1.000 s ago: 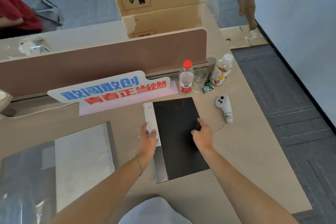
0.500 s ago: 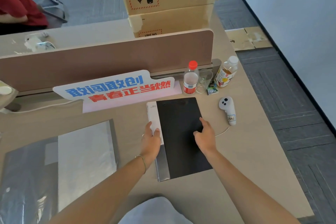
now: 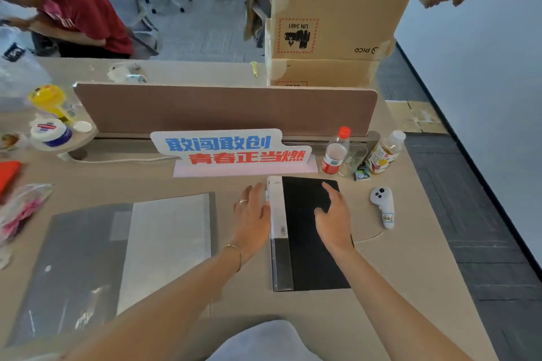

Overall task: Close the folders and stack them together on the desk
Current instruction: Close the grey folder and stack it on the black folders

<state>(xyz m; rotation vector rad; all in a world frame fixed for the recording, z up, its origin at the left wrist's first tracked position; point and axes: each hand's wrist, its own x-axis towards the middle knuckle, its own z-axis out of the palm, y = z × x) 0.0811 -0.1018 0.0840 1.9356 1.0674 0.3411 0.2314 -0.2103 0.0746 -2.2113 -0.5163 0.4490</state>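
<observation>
A closed black folder point(image 3: 308, 255) with a white and grey spine lies flat on the beige desk point(image 3: 410, 287), right of centre. My right hand point(image 3: 334, 217) rests flat on its black cover, fingers spread. My left hand point(image 3: 253, 214) is beside the spine's left edge, fingers apart, holding nothing; it seems to touch the spine. A second folder point(image 3: 117, 258) lies open on the left of the desk, a grey cover on one side and a pale clear sheet on the other.
A sign with blue and red characters point(image 3: 234, 151) stands behind the black folder against the brown divider point(image 3: 225, 108). Two bottles point(image 3: 334, 152), a glass and a white controller point(image 3: 382, 206) sit to the right. Jars and bags clutter the far left. Cardboard boxes point(image 3: 331, 14) stand beyond.
My left hand has slid off the folder's spine to the desk beside it. My right hand has moved a little farther up the cover. The view has tilted upward.
</observation>
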